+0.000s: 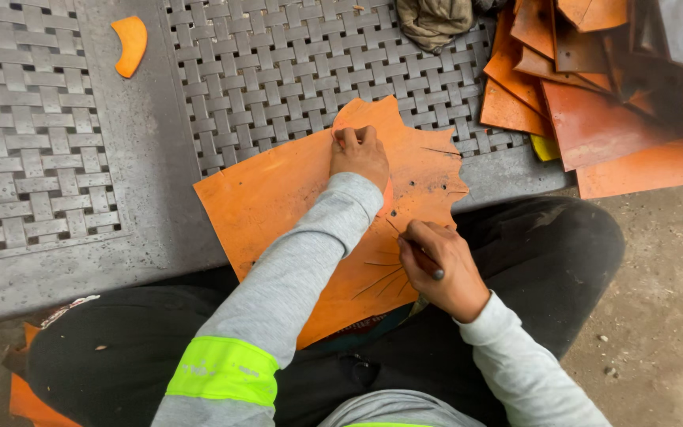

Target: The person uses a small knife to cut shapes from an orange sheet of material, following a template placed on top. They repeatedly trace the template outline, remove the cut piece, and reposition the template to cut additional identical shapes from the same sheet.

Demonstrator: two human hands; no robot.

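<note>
A large orange leather sheet (278, 190) lies across my lap and the edge of a grey woven-pattern metal surface (278, 71). My left hand (359, 155) presses flat on a curved orange template piece near the sheet's top edge. My right hand (440, 267) is closed around a thin dark marking tool (420, 253), its tip touching the sheet just below the template. Several dark drawn lines show on the leather under my right hand.
A pile of orange and brown leather pieces (594, 87) lies at the upper right. A small curved orange cut piece (130, 45) rests on the grey surface at upper left. A crumpled cloth (435, 20) sits at the top. Concrete floor (666, 316) is at right.
</note>
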